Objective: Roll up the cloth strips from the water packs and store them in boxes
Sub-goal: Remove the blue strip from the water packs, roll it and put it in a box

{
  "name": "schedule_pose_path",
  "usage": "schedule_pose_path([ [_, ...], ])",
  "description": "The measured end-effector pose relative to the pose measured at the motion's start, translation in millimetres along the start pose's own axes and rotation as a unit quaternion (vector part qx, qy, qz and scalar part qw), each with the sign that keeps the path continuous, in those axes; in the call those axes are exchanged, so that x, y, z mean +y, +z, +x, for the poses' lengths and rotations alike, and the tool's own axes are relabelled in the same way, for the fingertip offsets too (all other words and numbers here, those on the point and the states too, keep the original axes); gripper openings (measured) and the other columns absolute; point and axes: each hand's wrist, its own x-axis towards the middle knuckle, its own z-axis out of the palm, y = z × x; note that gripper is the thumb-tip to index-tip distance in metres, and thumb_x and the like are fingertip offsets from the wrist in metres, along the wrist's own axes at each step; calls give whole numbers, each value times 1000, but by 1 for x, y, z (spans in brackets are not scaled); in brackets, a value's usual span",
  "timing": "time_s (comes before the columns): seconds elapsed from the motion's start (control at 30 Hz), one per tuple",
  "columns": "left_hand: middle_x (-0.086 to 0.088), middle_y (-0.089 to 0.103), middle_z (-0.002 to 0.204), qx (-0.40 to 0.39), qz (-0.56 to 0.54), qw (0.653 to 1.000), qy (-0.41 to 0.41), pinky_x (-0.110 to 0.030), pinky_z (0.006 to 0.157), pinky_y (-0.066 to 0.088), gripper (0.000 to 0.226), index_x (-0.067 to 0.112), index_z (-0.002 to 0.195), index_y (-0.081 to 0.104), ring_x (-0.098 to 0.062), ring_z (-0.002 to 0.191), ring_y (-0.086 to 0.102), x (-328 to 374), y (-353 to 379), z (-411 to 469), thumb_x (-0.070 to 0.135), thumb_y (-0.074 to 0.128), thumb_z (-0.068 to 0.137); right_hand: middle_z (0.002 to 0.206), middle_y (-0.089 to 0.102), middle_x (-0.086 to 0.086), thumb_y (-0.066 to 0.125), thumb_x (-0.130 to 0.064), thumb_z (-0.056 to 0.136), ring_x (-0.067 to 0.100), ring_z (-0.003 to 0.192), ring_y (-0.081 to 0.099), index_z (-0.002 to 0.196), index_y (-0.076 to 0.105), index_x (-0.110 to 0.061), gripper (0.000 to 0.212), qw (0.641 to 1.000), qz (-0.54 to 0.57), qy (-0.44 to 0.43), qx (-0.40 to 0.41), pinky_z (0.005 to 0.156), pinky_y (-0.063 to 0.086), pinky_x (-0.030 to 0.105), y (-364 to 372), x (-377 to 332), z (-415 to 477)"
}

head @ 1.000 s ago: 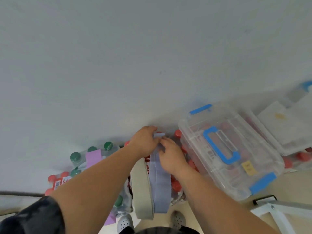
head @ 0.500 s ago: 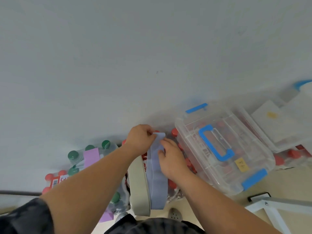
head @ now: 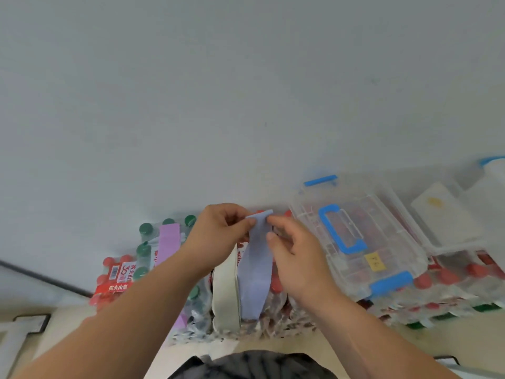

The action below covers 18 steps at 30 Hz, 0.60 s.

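Pinching the far end of the strip (head: 255, 269) with left hand (head: 218, 233), right hand (head: 297, 258) pinching its right edge, just left of the box (head: 396, 258). Strip's long axis runs from the grip back toward the person over the packs (head: 274, 307). Both hands are equally near, so rolling likely starts there.

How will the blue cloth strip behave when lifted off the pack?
Probably floppy: the blue cloth strip drapes and bends over the water pack. Likely light: left hand and right hand hold its end with fingertip pinches alone.
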Motion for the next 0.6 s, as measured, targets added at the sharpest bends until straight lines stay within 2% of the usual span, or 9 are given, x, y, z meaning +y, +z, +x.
schedule_pose_path([
  [0.1,-19,71,75,6,-25,1000,16,-36,67,56,11,6,80,74,-19,65,63,15,-8,-22,7,68,89,114,68,-15,62,-18,98,-2,103,65,115,67,-30,21,997,55,-2,51,91,55,26,-6,-15,-16],
  [0.2,-11,70,68,-22,-41,998,37,-30,62,52,12,6,80,74,-19,62,61,30,-22,-43,5,67,90,103,73,-11,66,-16,96,4,98,69,105,68,-29,16,991,108,-10,82,89,58,30,-6,-34,-31],
  [0.33,-17,73,75,-73,-68,993,70,-30,66,54,11,4,82,74,-23,67,65,43,-43,-73,3,66,90,93,78,-1,68,-13,95,16,91,74,99,74,-22,11,987,140,-18,80,81,62,36,-6,-56,-59],
  [0.43,-21,72,76,-97,-99,987,85,-33,68,56,11,2,82,74,-25,68,65,43,-57,-99,1,66,89,90,78,-2,67,-11,94,15,89,75,96,74,-25,16,981,184,-14,61,72,62,32,-3,-73,-90],
  [0.5,-20,72,75,-110,-113,984,88,-35,69,56,12,4,80,74,-26,68,65,36,-66,-116,0,66,89,89,78,-3,67,-7,93,12,88,74,96,75,-24,19,979,199,-11,43,75,62,30,4,-81,-111],
  [0.6,-24,71,78,-138,-124,979,80,-42,71,55,9,2,82,73,-32,70,64,19,-81,-139,6,68,89,89,78,4,68,-5,92,15,86,73,95,76,-19,16,986,164,-6,37,78,61,31,20,-88,-136],
])
